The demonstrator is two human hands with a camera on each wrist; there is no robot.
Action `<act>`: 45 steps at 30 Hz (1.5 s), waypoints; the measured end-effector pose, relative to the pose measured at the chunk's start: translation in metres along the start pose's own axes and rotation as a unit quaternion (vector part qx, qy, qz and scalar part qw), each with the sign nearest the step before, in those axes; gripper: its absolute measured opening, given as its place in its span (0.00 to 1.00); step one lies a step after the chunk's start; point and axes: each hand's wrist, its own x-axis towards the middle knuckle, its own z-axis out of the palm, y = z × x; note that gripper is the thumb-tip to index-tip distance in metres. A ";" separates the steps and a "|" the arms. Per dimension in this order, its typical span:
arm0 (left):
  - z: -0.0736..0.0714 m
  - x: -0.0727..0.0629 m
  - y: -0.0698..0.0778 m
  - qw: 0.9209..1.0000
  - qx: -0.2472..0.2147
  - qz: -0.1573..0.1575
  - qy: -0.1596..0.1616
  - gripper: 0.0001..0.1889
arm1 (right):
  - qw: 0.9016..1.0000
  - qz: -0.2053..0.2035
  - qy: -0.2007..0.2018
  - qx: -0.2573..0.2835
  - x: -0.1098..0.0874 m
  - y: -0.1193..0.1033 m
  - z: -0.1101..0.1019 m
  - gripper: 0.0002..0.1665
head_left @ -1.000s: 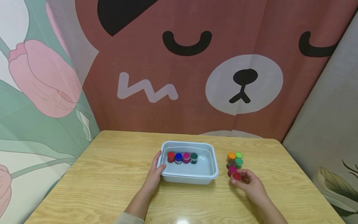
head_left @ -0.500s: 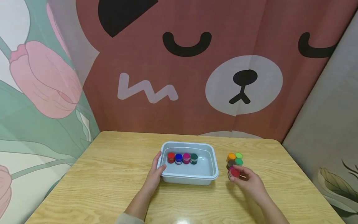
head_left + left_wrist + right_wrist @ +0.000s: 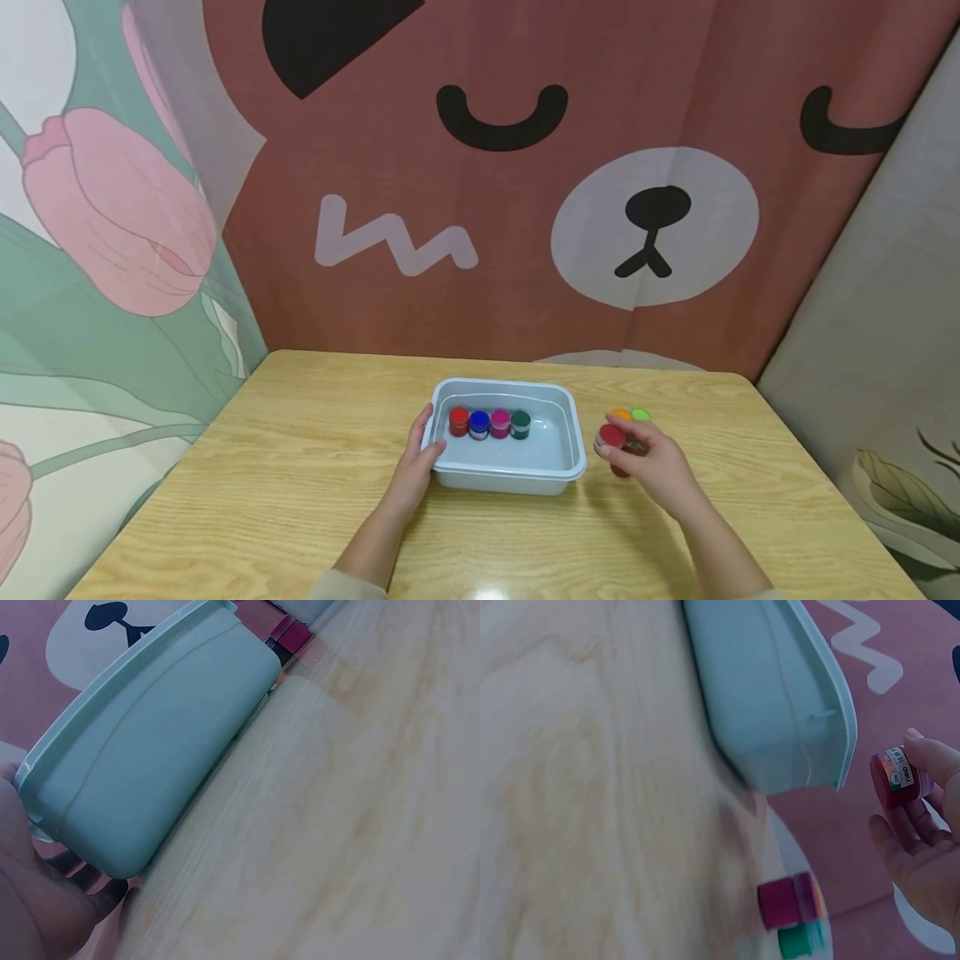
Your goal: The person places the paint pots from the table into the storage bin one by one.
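Okay, your red jar (image 3: 611, 436) points lid-up, axis roughly vertical. Your right hand (image 3: 662, 471) pinches it at the fingertips; your left hand (image 3: 412, 468) grips the tray (image 3: 502, 482).

right grip (image 3: 658, 472) | red-lidded jar (image 3: 611, 436) | raised higher | moved left, nearer pale-blue tray (image 3: 502, 481)

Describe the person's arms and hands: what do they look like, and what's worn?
The left hand and right hand wear no gloves, and the forearms are bare. The left sleeve is plain pale beige; only a sliver of the similar right sleeve shows.
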 end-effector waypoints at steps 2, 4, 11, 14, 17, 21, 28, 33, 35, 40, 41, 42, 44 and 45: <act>0.000 0.000 0.000 1.000 0.000 0.001 0.000 0.34 | 1.000 -0.006 -0.003 0.004 0.003 -0.005 0.003 0.38; 0.000 0.000 0.001 1.000 0.000 0.002 -0.002 0.34 | 1.000 -0.012 -0.008 0.015 0.006 -0.010 0.006 0.37; 0.000 0.000 0.003 1.000 0.000 0.008 0.000 0.33 | 0.999 -0.027 -0.027 0.033 0.020 -0.020 0.021 0.37; 0.000 0.000 0.003 1.000 0.004 0.006 0.001 0.34 | 0.998 -0.043 -0.032 0.040 0.024 -0.024 0.026 0.37; 0.000 0.000 0.004 1.000 0.004 0.004 0.000 0.34 | 0.997 -0.049 -0.034 0.041 0.028 -0.029 0.032 0.37; 0.000 0.000 0.004 1.000 -0.001 0.005 -0.003 0.34 | 0.997 -0.036 -0.038 0.048 0.033 -0.035 0.040 0.36; -0.001 0.000 0.003 1.000 0.000 0.011 -0.009 0.31 | 0.997 -0.038 -0.052 0.047 0.044 -0.045 0.055 0.34; -0.002 -0.001 0.001 1.000 0.004 0.017 -0.013 0.29 | 0.996 -0.045 -0.065 0.034 0.052 -0.048 0.067 0.32; -0.002 -0.001 0.001 1.000 0.006 0.018 -0.013 0.29 | 0.996 -0.048 -0.069 0.031 0.054 -0.050 0.072 0.31; -0.001 -0.001 0.000 1.000 0.005 0.017 -0.010 0.29 | 0.994 -0.066 -0.084 0.032 0.060 -0.054 0.085 0.30; -0.001 -0.001 0.000 1.000 0.004 0.018 -0.010 0.29 | 0.993 -0.068 -0.087 0.028 0.061 -0.055 0.088 0.29; -0.001 -0.001 0.000 1.000 0.004 0.018 -0.009 0.29 | 0.993 -0.071 -0.090 0.023 0.062 -0.055 0.090 0.29; -0.001 -0.002 -0.001 1.000 0.003 0.021 -0.009 0.29 | 0.993 -0.069 -0.097 0.014 0.064 -0.056 0.096 0.28; -0.001 -0.002 -0.001 1.000 0.005 0.022 -0.010 0.28 | 0.993 -0.066 -0.100 0.009 0.065 -0.057 0.098 0.28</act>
